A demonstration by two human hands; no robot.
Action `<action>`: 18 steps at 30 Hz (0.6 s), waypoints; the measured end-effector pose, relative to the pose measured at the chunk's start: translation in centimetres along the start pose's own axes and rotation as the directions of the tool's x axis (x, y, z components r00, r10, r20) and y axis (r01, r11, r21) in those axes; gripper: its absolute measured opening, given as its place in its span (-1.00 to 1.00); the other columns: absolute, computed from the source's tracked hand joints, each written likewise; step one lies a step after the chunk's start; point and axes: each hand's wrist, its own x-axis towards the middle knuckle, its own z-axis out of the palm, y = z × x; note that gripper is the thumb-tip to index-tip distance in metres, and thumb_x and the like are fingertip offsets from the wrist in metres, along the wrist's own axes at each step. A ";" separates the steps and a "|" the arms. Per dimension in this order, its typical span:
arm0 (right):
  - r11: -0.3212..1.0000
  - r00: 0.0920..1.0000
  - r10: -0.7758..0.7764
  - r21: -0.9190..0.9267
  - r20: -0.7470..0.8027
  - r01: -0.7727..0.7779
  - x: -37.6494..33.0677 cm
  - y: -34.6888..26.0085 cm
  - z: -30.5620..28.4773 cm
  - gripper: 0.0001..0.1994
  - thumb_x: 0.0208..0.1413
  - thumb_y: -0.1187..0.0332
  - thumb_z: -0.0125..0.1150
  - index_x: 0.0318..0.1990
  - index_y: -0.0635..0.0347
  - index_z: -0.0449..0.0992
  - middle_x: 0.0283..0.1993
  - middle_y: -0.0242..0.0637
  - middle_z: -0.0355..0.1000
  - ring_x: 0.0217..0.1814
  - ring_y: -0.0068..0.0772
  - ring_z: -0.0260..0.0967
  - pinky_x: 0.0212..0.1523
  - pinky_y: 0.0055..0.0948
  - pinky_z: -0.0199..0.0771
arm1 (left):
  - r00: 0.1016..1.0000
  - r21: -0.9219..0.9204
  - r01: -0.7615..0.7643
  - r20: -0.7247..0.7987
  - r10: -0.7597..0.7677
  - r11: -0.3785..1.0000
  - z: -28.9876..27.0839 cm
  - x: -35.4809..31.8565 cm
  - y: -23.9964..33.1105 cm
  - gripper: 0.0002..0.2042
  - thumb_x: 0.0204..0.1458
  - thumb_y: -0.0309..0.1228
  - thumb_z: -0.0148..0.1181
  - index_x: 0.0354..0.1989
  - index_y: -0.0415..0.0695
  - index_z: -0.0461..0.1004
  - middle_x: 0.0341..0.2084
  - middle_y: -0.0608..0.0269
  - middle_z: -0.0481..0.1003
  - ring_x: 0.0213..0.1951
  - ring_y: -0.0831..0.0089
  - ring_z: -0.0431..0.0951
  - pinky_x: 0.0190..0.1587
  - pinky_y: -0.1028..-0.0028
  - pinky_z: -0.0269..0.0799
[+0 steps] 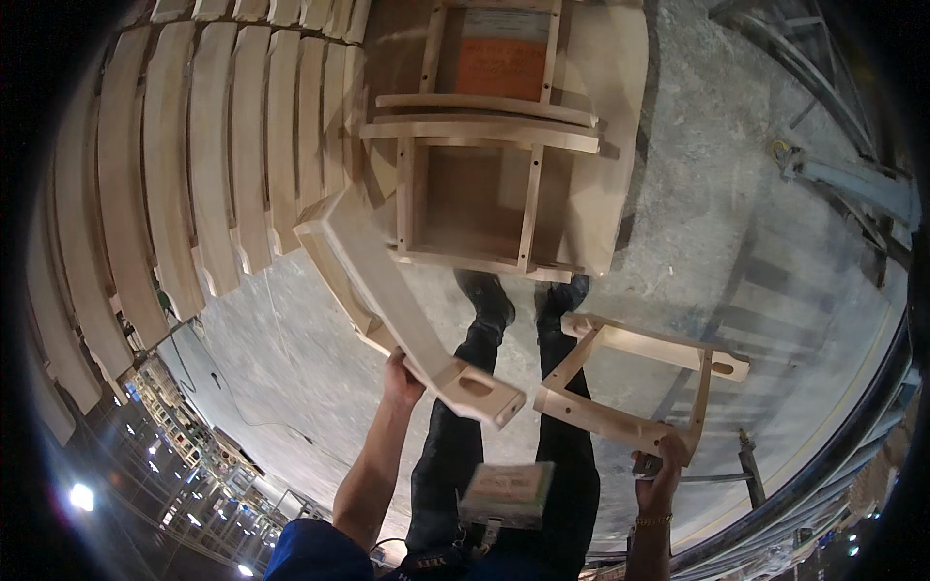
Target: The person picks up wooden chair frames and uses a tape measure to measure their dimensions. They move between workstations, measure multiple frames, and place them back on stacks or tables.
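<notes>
My left hand (402, 382) is closed round the lower part of a pale wooden frame (392, 290), which hangs tilted, with an oval slot near its lower end. In my right hand (662, 465) is one corner of a second wooden frame (620, 418), four-sided, with a slot in its far right end. The fingers wrap that corner from below. The two frames are apart, one on each side of my legs. Ahead of my feet, similar wooden frames (465, 129) lie on a wooden board (620, 58).
Rows of curved wooden slats (208, 165) are stacked at the left. A metal stand (852, 184) is at the far right on the concrete floor (697, 194). A badge (506, 494) hangs before my body. An orange sheet (502, 68) shows inside the farther lying frame.
</notes>
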 end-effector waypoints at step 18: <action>0.785 0.920 -0.387 -0.502 0.058 0.362 -2.5 -4.7 -0.2 -0.59 0.06 0.30 0.05 0.07 0.27 0.26 -0.01 -0.24 0.32 -0.11 -0.28 0.34 -0.22 -0.37 0.43 | 0.926 0.132 -0.203 -0.295 0.234 0.970 6.2 17.7 -3.8 -0.50 -0.11 -0.20 0.26 -0.10 -0.29 0.27 -0.41 0.15 0.40 -0.34 0.30 0.48 -0.42 0.33 0.47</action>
